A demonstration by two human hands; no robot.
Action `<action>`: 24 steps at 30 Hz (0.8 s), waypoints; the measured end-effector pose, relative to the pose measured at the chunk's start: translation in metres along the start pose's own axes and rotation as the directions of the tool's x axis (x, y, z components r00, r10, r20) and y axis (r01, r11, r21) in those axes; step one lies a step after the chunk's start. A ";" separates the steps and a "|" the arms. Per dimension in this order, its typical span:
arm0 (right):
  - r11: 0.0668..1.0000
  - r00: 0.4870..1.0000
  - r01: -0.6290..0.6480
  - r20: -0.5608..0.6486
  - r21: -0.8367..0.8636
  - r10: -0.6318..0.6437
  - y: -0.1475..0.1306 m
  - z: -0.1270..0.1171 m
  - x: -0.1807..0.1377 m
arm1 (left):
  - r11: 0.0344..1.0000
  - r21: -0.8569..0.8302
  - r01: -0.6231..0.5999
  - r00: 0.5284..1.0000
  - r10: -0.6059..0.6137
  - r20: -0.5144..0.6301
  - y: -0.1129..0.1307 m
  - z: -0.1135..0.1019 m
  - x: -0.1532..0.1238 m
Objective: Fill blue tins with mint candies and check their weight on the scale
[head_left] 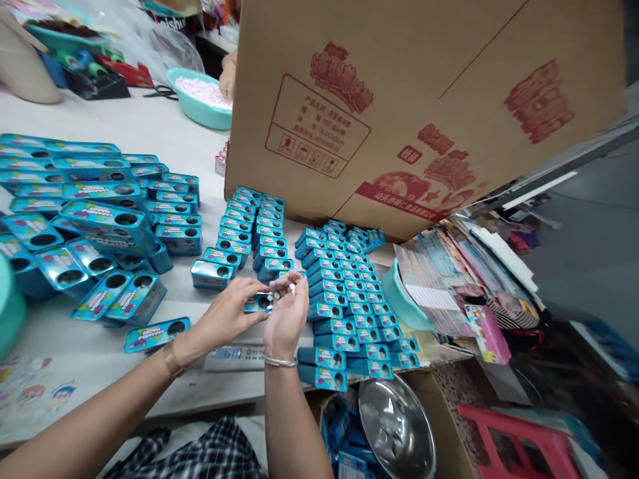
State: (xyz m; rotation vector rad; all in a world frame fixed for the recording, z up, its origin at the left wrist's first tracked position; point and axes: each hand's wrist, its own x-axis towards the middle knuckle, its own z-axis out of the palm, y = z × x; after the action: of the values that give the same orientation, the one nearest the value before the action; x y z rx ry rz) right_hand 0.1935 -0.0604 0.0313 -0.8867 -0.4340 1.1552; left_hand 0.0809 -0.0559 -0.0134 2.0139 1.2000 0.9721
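Note:
My left hand (227, 316) grips a small blue tin (255, 303) between thumb and fingers, its round dark opening facing up. Beside it my right hand (287, 319) is cupped palm up, with a few small white candies (292, 289) in it and some at the tin's opening. Under the hands lies a digital scale (234, 358), its display lit but too blurred to read surely. Just left of my left forearm, a single blue tin (157, 334) lies on the white table (184, 392).
Rows of blue tins (344, 293) stand right of my hands, with more tins (104, 226) piled left. A big cardboard box (399, 86) rises behind. Another person's hand (228, 76) is at a teal basin (204, 116) of white pellets. A metal bowl (397, 426) sits below the edge.

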 end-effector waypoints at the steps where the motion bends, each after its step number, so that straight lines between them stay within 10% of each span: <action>1: 1.000 1.000 0.010 0.003 -0.006 -0.010 0.000 0.000 -0.001 | 1.000 0.001 0.000 1.000 0.000 0.004 0.000 0.000 0.000; 24: 0.992 0.999 -0.041 0.000 0.121 0.042 -0.008 0.005 -0.008 | 1.000 0.005 0.005 0.999 -0.005 0.039 0.008 -0.008 -0.004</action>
State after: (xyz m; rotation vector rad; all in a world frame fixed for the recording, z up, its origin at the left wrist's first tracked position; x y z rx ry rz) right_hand 0.1919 -0.0672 0.0415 -0.7947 -0.3406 1.2056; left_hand 0.0769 -0.0617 -0.0041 2.0239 1.1871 0.9237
